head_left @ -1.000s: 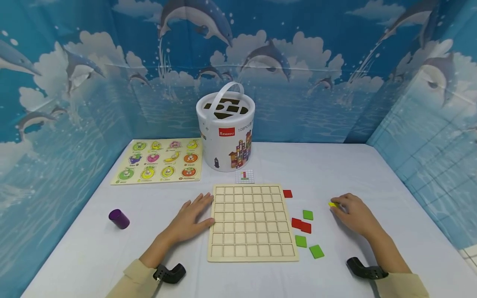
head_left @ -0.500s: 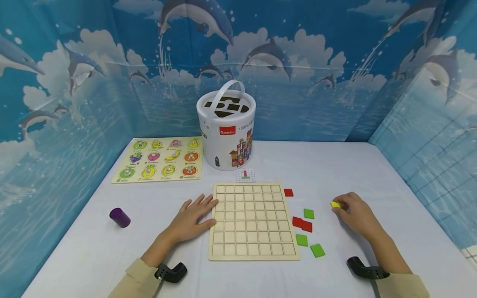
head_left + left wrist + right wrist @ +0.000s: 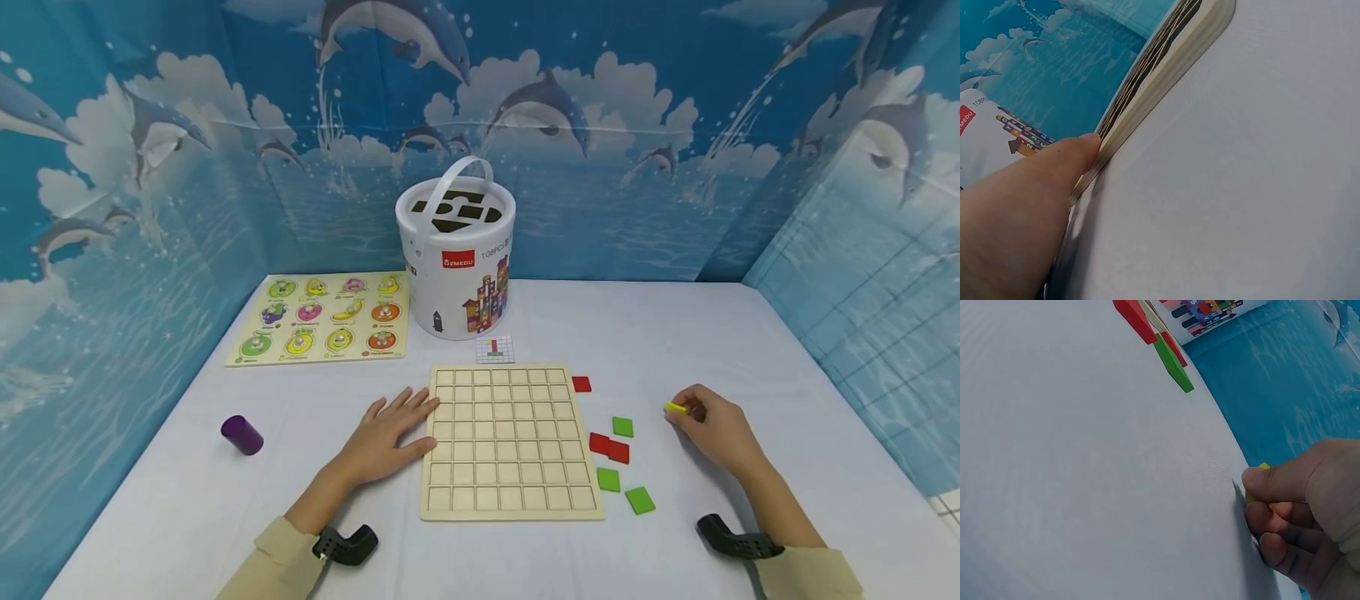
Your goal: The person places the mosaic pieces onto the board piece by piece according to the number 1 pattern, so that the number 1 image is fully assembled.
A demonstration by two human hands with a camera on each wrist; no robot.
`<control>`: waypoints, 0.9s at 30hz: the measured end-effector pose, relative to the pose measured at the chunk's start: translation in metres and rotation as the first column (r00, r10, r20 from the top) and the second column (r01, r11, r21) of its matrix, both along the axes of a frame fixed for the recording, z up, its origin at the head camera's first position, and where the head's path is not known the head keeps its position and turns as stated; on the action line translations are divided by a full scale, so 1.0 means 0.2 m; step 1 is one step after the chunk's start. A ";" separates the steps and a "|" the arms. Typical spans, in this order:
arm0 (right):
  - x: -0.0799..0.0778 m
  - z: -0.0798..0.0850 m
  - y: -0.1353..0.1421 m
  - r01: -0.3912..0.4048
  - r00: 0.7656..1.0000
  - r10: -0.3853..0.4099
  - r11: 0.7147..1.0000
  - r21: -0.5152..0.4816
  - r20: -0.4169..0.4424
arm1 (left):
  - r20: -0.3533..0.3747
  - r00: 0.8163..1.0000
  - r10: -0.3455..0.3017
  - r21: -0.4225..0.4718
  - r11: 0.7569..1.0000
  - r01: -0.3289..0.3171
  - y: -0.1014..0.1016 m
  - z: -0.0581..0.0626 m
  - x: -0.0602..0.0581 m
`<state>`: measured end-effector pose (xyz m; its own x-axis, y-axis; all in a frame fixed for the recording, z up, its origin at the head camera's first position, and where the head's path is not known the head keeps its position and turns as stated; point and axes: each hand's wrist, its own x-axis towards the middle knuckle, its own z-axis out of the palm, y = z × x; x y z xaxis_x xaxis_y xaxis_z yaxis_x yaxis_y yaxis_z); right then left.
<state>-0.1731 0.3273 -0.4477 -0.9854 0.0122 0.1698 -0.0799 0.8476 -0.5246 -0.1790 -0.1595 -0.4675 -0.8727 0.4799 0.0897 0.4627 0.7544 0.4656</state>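
My right hand [image 3: 712,425] pinches a small yellow square tile [image 3: 676,407] between thumb and fingers, on the right of the table. In the right wrist view the thumb covers much of the yellow tile [image 3: 1264,466]. My left hand [image 3: 386,442] lies with straight, spread fingers at the left edge of a wooden grid board [image 3: 512,446], touching it. The left wrist view shows the thumb [image 3: 1072,159] against the board's edge [image 3: 1166,81]. Red tiles [image 3: 619,452] and green tiles [image 3: 640,500] lie flat between the board and my right hand.
Behind the board lies a small pattern card [image 3: 504,353], before a white block bucket [image 3: 457,292] with a handle. A fruit puzzle board [image 3: 318,321] lies back left. A purple cylinder [image 3: 242,435] rests at left. Dolphin-print cloth [image 3: 600,208] walls the table's back and sides.
The right hand has lifted the yellow tile slightly and turned it, so it now shows nearly edge-on. The left hand stays at the board's edge.
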 end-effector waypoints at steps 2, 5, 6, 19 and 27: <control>0.00 0.01 -0.01 0.020 1.000 -0.019 0.999 -0.027 0.017 | 0.000 1.000 0.001 0.002 1.000 -0.001 0.00 0.00 0.00; 0.00 0.02 -0.03 0.037 0.998 -0.033 0.996 -0.086 0.048 | -0.001 1.000 0.003 0.006 1.000 -0.003 0.00 0.00 0.00; 0.00 0.02 -0.04 0.042 0.998 -0.036 0.994 -0.103 0.055 | -0.002 1.000 0.003 0.008 1.000 -0.003 0.00 0.01 0.00; 0.00 0.03 -0.13 0.032 0.995 -0.005 0.962 -0.271 0.100 | -0.019 1.000 -0.010 0.010 1.000 0.010 -0.01 0.00 0.00; 0.02 0.05 -0.20 -0.002 0.995 0.030 0.962 -0.274 0.097 | -0.020 1.000 -0.010 0.016 1.000 0.010 -0.01 -0.01 0.00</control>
